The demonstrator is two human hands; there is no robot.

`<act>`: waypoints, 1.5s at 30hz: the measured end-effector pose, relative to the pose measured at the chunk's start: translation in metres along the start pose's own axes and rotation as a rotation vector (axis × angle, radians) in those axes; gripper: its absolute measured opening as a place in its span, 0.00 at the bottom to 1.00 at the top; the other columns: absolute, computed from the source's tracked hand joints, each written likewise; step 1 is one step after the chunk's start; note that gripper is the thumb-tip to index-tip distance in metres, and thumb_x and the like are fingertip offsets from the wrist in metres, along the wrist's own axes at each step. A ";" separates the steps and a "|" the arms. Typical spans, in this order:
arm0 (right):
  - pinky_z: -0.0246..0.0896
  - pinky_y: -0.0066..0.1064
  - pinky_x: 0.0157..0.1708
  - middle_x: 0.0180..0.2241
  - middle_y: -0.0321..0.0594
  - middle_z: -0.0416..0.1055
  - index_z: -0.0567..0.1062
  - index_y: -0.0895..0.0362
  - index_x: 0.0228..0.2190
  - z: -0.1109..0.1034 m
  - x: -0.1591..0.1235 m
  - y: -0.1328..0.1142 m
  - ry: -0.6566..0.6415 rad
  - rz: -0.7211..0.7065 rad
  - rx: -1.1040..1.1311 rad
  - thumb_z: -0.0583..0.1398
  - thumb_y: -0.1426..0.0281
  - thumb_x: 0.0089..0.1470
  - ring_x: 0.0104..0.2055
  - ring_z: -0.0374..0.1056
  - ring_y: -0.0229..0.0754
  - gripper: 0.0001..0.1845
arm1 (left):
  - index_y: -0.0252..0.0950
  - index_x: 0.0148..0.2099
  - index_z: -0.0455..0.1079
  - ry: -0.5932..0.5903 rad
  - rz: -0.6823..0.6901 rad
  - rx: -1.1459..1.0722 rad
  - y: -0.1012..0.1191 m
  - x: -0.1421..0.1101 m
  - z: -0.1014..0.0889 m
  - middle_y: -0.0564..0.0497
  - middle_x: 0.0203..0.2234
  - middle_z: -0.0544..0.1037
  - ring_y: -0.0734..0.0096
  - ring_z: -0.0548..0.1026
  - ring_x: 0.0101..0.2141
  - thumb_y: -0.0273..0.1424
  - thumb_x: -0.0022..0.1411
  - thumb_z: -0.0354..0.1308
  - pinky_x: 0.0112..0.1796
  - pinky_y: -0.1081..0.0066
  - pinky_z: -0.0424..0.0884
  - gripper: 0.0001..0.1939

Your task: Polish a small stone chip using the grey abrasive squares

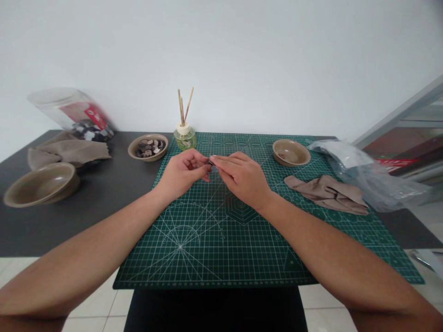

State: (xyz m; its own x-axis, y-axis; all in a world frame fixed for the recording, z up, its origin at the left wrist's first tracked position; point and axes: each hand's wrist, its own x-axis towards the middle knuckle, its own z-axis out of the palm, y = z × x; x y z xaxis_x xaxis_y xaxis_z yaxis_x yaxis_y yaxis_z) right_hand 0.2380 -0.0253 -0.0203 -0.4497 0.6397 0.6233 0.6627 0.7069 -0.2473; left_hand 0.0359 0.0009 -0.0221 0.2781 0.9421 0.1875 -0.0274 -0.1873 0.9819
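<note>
Over the cutting mat, my left hand [183,171] pinches a small dark piece [209,161] between thumb and fingertips. From the other side my right hand [244,175] closes its fingertips on the same piece, so the two hands meet. Most of the piece is hidden by the fingers, and its exact kind is too small to make out. Beyond my left hand stands a tan bowl [131,150] with dark and brownish flat pieces [151,148] in it. Right of my right hand is another tan bowl [291,153], with a little something at its bottom.
A green cutting mat [207,267] covers much of the dark table [114,198]. Left are a large bowl [51,184], a brown cloth [74,152] and a clear container [65,103]. A reed diffuser [185,136] stands behind. Right lie a cloth [327,193] and plastic bag [374,177].
</note>
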 end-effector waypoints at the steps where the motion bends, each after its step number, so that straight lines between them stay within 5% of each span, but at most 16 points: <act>1: 0.72 0.42 0.53 0.55 0.40 0.82 0.81 0.53 0.56 0.000 0.000 -0.001 -0.011 -0.001 -0.014 0.56 0.73 0.70 0.47 0.76 0.46 0.19 | 0.34 0.34 0.72 -0.003 -0.002 0.025 0.001 0.000 0.000 0.56 0.22 0.80 0.73 0.80 0.21 0.29 0.52 0.71 0.26 0.75 0.79 0.11; 32: 0.71 0.44 0.55 0.63 0.38 0.74 0.75 0.54 0.63 -0.006 0.003 -0.009 -0.169 -0.010 -0.166 0.54 0.77 0.68 0.58 0.74 0.49 0.25 | 0.33 0.32 0.74 0.018 -0.065 -0.045 0.002 -0.001 0.002 0.55 0.22 0.81 0.73 0.81 0.23 0.24 0.49 0.71 0.29 0.75 0.82 0.09; 45: 0.73 0.40 0.58 0.62 0.45 0.75 0.74 0.56 0.63 -0.009 0.005 -0.010 -0.164 0.058 -0.091 0.55 0.78 0.67 0.57 0.78 0.45 0.26 | 0.35 0.35 0.72 0.034 -0.062 -0.151 0.000 -0.002 0.003 0.53 0.24 0.83 0.69 0.83 0.24 0.33 0.50 0.76 0.30 0.70 0.84 0.16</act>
State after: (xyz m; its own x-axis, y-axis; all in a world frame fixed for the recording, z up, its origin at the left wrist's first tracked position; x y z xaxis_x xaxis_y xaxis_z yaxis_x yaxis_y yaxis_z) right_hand 0.2348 -0.0317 -0.0083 -0.4961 0.7243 0.4788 0.7384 0.6421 -0.2063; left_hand 0.0381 -0.0016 -0.0228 0.2516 0.9597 0.1250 -0.1557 -0.0873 0.9839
